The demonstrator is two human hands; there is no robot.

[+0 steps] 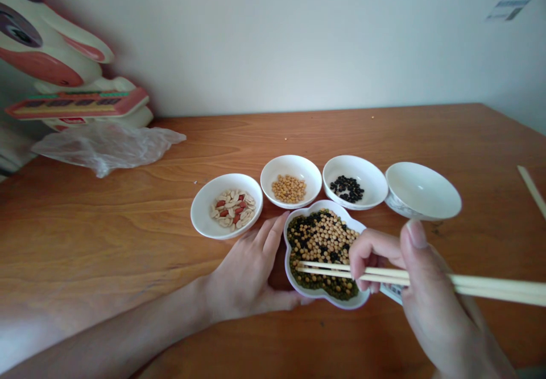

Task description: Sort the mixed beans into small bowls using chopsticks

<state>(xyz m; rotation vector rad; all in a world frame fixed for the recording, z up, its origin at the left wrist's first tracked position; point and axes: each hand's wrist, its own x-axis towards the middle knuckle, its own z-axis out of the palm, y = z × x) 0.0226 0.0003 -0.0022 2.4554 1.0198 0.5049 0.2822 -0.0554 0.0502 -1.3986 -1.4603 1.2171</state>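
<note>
Right hand (426,293): closed on chopsticks (333,269), tips nearly together over the flower dish (307,292) of mixed beans (324,237).
Left hand (251,271): open, flat against the dish's left rim.
Behind dish: four bowls (294,164).
Risk: smooth tips may drop round beans.

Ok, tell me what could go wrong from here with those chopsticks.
A round bean could slip from the chopsticks and roll across the table. The mixed dish may shift if the left hand beside it eases off. The right hand could knock the empty bowl nearby.
</note>
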